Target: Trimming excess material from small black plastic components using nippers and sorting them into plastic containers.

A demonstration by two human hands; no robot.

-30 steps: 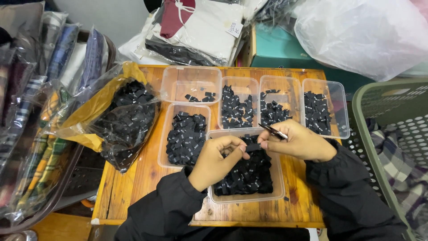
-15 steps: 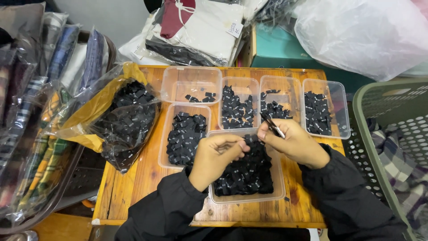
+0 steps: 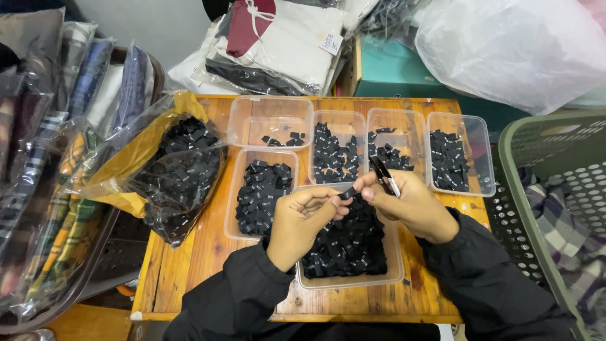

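My left hand (image 3: 302,222) and my right hand (image 3: 404,205) meet above a clear plastic tray (image 3: 394,268) heaped with small black fabric labels. Both pinch one small black label (image 3: 346,193) between their fingertips. My right hand also holds a thin black tool (image 3: 384,176) with a pale tip that sticks up from the fingers. Both arms are in black sleeves.
Several clear trays of black labels stand on the small wooden table (image 3: 202,252): one (image 3: 235,208) left of my hands and three (image 3: 270,120), (image 3: 339,121), (image 3: 475,148) along the back. An open plastic bag (image 3: 180,173) of labels lies left. A green basket (image 3: 536,208) stands right. Folded cloth is piled behind.
My hands have lifted a little from the tray and come together. The left fingers have risen to meet the right fingers on one label.
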